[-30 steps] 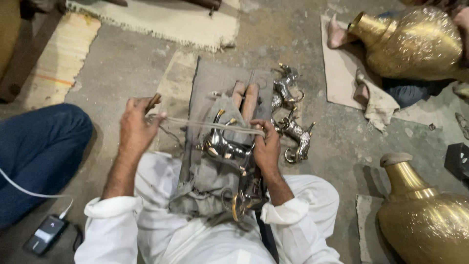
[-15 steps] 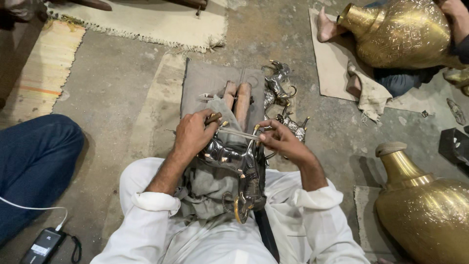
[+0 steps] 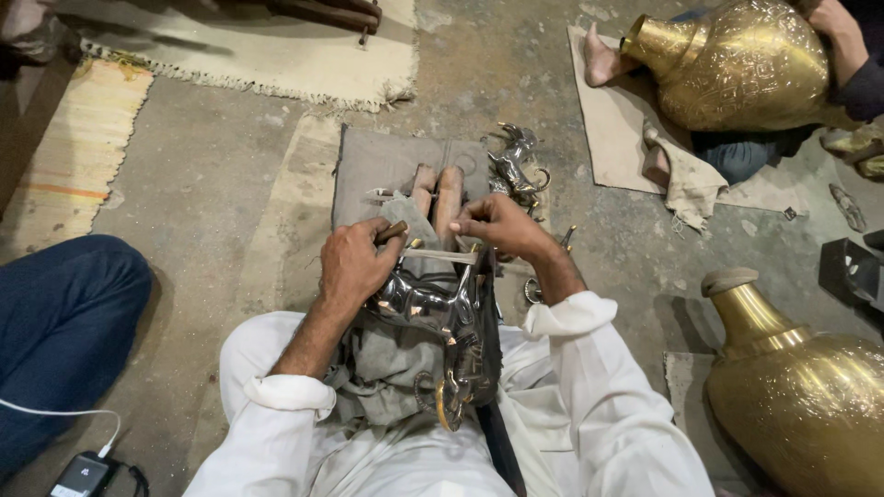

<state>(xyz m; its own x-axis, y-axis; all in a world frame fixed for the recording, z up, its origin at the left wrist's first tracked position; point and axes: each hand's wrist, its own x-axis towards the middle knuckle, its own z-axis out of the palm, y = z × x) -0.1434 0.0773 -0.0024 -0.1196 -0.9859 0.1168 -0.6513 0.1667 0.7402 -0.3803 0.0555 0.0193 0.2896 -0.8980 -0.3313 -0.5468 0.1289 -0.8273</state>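
A shiny metal figure [image 3: 425, 308] lies in the person's lap, on a grey cloth [image 3: 387, 368] between the two knees. Across its top runs a thin flat stick [image 3: 442, 256], a tool of some kind. The left hand [image 3: 354, 267] is closed around the wooden handle end of this stick, with the fingers curled tight. The right hand [image 3: 497, 225] pinches the other end between thumb and fingers, so both grips are clamped on the same stick, which lies almost level just above the figure.

The person's bare feet [image 3: 437, 193] rest on a grey mat [image 3: 387, 161] on the floor in front of the lap. Beside the mat, to the right, stands a small silver horse figure [image 3: 516, 161]. Near the person's right side a large brass vase [image 3: 792, 387] stands on the concrete floor [image 3: 230, 166]. Farther away, at the upper right, another person holds a second brass vase [image 3: 737, 64]. At the left edge a knee in blue trousers [image 3: 64, 313] is seen, and below it a small black device [image 3: 83, 474] with a white cable.
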